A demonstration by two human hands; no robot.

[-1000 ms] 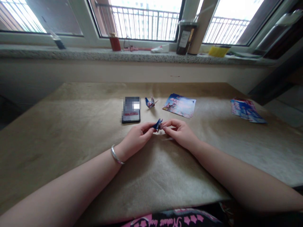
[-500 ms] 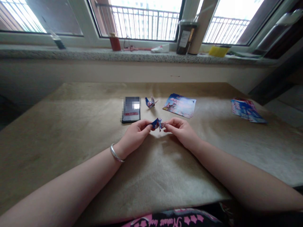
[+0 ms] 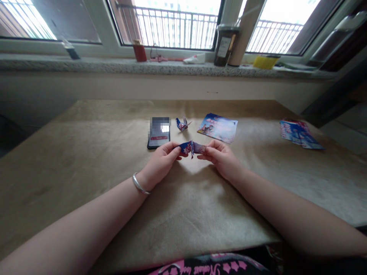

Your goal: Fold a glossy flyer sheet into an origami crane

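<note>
Between my two hands is a small folded paper crane (image 3: pixel 191 148), printed blue, white and pinkish, its wings stretched out sideways. My left hand (image 3: pixel 164 157) pinches the blue wing between thumb and fingers. The paler wing is pinched by my right hand (image 3: pixel 223 156). The crane's middle points down, held just above the table. A second paper crane (image 3: pixel 182 124) in the same print stands on the table beyond my hands. Left of it lies a phone (image 3: pixel 159 131), its screen partly blurred out.
A stack of printed paper sheets (image 3: pixel 220 128) lies behind my right hand. More printed sheets (image 3: pixel 300 134) are fanned out far right on the table (image 3: pixel 86 152). Along the stone windowsill (image 3: pixel 100 67) stand a red container (image 3: pixel 139 51) and a dark lidded jar (image 3: pixel 225 47).
My hands have moved slightly apart, with the crane's wings now spread wider and flatter between them. The other items stay where they were.
</note>
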